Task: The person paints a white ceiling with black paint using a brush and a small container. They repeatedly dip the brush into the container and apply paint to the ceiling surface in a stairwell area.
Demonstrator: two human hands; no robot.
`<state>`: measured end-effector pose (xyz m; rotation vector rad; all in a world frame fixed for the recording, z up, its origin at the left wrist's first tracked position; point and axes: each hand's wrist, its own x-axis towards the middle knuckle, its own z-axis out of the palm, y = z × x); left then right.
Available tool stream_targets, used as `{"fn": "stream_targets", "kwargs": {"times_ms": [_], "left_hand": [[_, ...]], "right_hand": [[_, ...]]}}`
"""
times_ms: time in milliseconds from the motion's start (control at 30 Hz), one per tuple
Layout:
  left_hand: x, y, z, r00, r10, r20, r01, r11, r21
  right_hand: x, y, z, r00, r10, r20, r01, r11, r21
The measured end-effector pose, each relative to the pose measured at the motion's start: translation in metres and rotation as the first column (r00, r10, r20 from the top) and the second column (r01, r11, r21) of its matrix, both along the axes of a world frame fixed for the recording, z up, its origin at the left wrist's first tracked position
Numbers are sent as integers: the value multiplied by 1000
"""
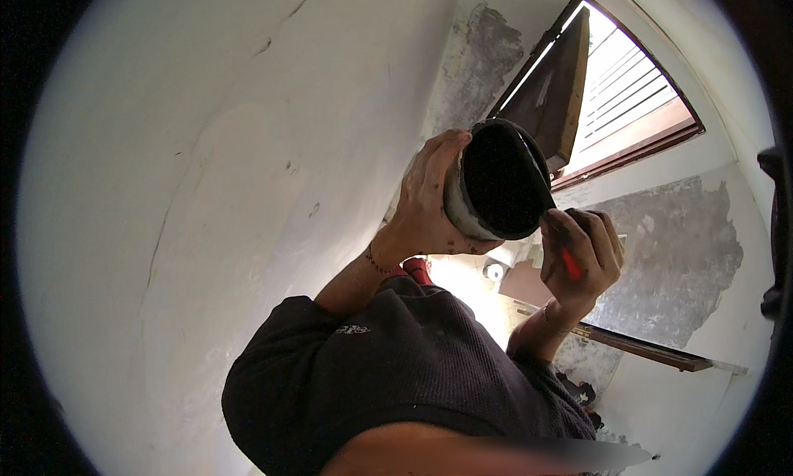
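A round, pot-like container (469,214) is held up in front of my chest, its black mouth turned toward me and its side pale grey. My left hand (423,197) wraps around its left side and underside, with dark smudges on the fingers. At the right rim, my right hand (582,257) is closed, thumb and fingertips on the lower end of a dark curved strip (538,166) that runs along the rim. I cannot tell whether the strip is part of the container. A bright red patch shows on the right hand's fingers. The container's inside is too dark to make out.
A pale, cracked wall (190,162) fills the left. At upper right, a window with a dark wooden shutter (545,88) stands open, bars beyond it. Grey patches (677,253) mark the right wall. A brown wooden ledge or frame (652,348) lies near my right arm.
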<state>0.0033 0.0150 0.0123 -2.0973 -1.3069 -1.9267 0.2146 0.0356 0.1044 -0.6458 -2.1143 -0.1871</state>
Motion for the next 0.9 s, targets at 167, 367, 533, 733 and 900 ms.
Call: {"fn": "stream_targets", "kwargs": {"times_ms": [167, 367, 533, 733, 900], "left_hand": [[-8, -2, 0, 999, -19, 39, 24, 990, -139], [-12, -1, -4, 997, 3, 72, 9, 986, -165], [-16, -3, 0, 997, 19, 73, -5, 980, -197], [-24, -2, 4, 995, 44, 85, -24, 975, -221], [-30, -5, 12, 994, 85, 72, -62, 956, -287]], "right_hand": [[4, -8, 3, 996, -30, -85, 25, 998, -63], [9, -11, 4, 988, -17, -150, 2, 995, -96], [10, -1, -2, 919, 36, -393, -75, 993, -86], [3, 11, -26, 420, -257, -870, -397, 811, -431], [0, 19, -29, 213, -316, -924, -740, 565, -364]]}}
